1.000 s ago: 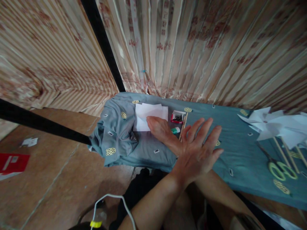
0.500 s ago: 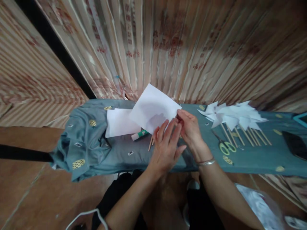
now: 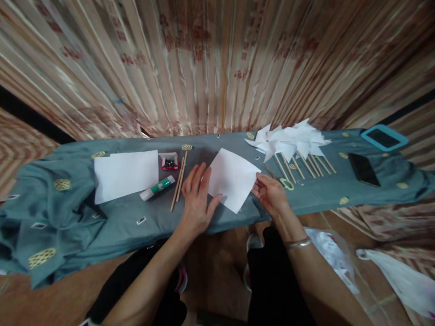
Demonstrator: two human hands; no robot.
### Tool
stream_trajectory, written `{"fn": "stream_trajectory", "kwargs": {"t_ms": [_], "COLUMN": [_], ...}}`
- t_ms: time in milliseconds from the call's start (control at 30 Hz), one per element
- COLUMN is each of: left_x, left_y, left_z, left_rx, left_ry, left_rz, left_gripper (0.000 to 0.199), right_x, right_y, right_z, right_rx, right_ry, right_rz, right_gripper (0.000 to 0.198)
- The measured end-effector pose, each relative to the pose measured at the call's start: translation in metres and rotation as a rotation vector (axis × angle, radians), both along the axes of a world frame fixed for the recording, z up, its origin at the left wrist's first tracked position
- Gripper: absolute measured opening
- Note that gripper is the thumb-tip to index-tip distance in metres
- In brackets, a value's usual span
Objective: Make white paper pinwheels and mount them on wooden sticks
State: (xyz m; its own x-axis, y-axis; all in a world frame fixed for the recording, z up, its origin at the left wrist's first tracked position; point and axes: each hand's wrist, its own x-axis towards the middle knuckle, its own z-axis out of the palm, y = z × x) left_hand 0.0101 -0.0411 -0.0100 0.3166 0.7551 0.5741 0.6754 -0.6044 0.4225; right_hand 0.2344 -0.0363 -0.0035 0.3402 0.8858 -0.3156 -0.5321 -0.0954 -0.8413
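Observation:
A square sheet of white paper [image 3: 232,179] is in front of me, one corner pointing toward me. My right hand [image 3: 272,194] pinches its right corner between thumb and fingers. At the sheet's left edge is my left hand [image 3: 197,197], its fingers stretched out and the thumb spread along the lower left side. Left of that hand lie thin wooden sticks [image 3: 180,179], a green and white glue stick [image 3: 157,188] and a small red box [image 3: 169,161] of dark little pieces. Farther left are more white paper sheets [image 3: 127,175].
Several white paper pinwheels [image 3: 288,140] on sticks lie at the back right, with green-handled scissors [image 3: 286,183] below them. A black phone [image 3: 364,170] and a blue-framed device [image 3: 384,137] are farther right. Grey-green cloth [image 3: 115,235] covers the table; a curtain [image 3: 210,68] hangs behind.
The sheet has come down toward the table and turned. My left hand has moved from near my right hand to the sheet's left edge. The view has shifted right, uncovering the red box.

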Motion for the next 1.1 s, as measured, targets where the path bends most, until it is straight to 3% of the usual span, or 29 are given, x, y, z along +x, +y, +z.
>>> {"fn": "stream_trajectory", "kwargs": {"t_ms": [200, 400, 567, 667, 767, 867, 1000, 1100], "left_x": [0.012, 0.018, 0.014, 0.011, 0.01, 0.01, 0.01, 0.01], "left_y": [-0.011, -0.02, -0.016, -0.014, -0.014, -0.011, -0.002, 0.004], "left_z": [-0.013, -0.026, -0.029, -0.028, -0.027, -0.026, -0.024, -0.021], "left_rx": [-0.128, -0.247, -0.304, -0.309, -0.315, -0.316, -0.315, -0.315], "left_ry": [0.073, 0.221, 0.309, 0.331, 0.329, 0.323, 0.291, 0.239], "left_rz": [-0.129, -0.269, -0.231, -0.22, -0.238, -0.231, -0.225, -0.206], "left_gripper": [0.069, 0.092, 0.088, 0.082, 0.073, 0.055, 0.044, 0.034], "right_x": [0.012, 0.013, 0.017, 0.022, 0.027, 0.03, 0.025, 0.016], "right_y": [-0.012, -0.018, -0.02, -0.024, -0.032, -0.04, -0.045, -0.045], "right_z": [-0.013, -0.015, -0.022, -0.024, -0.019, -0.015, -0.022, -0.025], "right_rx": [-0.083, -0.123, -0.183, -0.195, -0.12, 0.101, 0.337, 0.346], "right_ry": [-0.058, -0.146, -0.227, -0.477, -1.039, -1.487, -1.508, -1.419], "right_rz": [0.026, 0.091, 0.158, 0.187, 0.149, 0.171, 0.54, 0.591], "right_gripper": [0.029, 0.038, 0.051, 0.065, 0.059, 0.045, 0.058, 0.045]}}
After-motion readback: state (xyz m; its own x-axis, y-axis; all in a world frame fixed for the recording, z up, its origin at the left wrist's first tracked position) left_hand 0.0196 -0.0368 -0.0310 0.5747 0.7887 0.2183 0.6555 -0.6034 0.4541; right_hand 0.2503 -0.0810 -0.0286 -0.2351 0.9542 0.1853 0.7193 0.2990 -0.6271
